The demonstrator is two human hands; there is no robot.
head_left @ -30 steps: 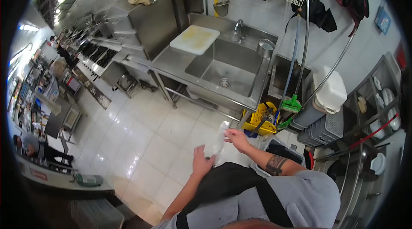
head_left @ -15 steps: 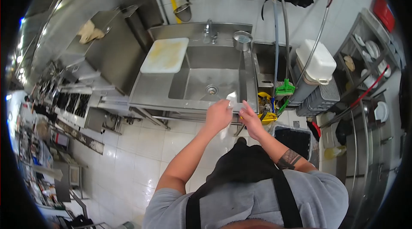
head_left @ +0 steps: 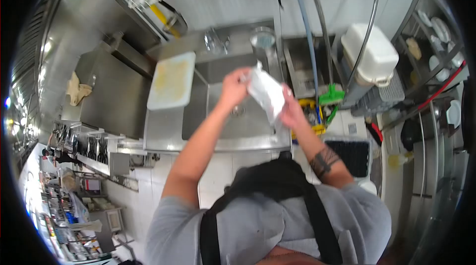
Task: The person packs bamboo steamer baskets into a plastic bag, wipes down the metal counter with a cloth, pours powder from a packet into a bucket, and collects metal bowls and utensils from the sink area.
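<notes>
One clear plastic bag [head_left: 266, 91] is held up over the single steel sink [head_left: 225, 121] — the left hand [head_left: 234, 85] pinches its upper corner, the right hand [head_left: 291, 111] grips its lower edge. One white cutting board [head_left: 171, 80] lies on the desk [head_left: 163, 133] just left of the basin — one white lidded bin [head_left: 369, 54] stands well apart at right.

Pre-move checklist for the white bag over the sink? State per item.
1. Left hand grips the upper end of the white bag: ok.
2. Right hand grips the lower end: ok.
3. Bag is held above the sink basin, not the floor: ok.
4. Bag sealed or open: cannot tell, picture blurred.
5. Cutting board lies left of the basin, apart from the bag: ok.
6. Metal cup stands on the sink rim beyond the bag, apart from both hands: ok.
</notes>
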